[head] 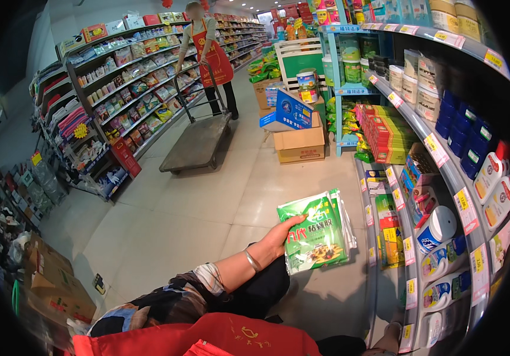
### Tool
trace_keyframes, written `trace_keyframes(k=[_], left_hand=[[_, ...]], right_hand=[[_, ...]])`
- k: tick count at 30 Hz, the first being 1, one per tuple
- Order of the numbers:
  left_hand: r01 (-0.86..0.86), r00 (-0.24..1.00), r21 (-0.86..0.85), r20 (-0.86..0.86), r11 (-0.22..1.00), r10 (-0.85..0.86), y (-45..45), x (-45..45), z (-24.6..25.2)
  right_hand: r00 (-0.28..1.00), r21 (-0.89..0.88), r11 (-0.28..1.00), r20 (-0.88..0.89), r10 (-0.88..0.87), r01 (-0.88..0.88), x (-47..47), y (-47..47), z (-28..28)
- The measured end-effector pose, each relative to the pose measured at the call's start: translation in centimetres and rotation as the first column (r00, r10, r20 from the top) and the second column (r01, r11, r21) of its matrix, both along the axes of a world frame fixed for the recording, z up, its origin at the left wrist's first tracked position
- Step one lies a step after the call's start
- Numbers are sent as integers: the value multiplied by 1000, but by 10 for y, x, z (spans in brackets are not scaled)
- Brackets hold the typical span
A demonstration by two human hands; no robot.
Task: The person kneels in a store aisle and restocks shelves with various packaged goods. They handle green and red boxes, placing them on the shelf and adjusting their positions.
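My left hand [284, 233], with a silver bracelet at the wrist, grips a small stack of flat green plastic-wrapped packets [315, 244]. The thumb lies across their front, which bears writing and a picture of insects. They are held over the tiled floor, left of the curved shelving. Low at the bottom right, part of my right hand or forearm [386, 345] shows in shadow beside the lowest shelf edge; its fingers cannot be made out clearly. Similar flat green and yellow packets [388, 247] lie on the low shelf at the right.
A person [210, 53] in a red apron holds the handle of a flatbed trolley [197, 142] ahead. Cartons [299, 144] stand on the floor near the blue rack. Shelving with bottles and tubs [448, 155] curves along the right; stocked shelves and a large cardboard box [59, 285] are at left.
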State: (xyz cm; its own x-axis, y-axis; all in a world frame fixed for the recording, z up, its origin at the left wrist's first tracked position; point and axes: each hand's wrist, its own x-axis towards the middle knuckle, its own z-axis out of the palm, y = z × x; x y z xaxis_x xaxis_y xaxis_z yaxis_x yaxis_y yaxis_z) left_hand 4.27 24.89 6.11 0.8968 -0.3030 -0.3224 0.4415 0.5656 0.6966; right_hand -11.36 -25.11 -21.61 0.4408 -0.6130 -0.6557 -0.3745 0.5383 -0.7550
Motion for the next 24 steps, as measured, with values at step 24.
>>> trace_keyframes(k=[24], left_hand=[[430, 893, 314, -10, 847, -450, -114, 23, -53]], right_hand=[[905, 107, 936, 239, -352, 336, -27, 4, 30]])
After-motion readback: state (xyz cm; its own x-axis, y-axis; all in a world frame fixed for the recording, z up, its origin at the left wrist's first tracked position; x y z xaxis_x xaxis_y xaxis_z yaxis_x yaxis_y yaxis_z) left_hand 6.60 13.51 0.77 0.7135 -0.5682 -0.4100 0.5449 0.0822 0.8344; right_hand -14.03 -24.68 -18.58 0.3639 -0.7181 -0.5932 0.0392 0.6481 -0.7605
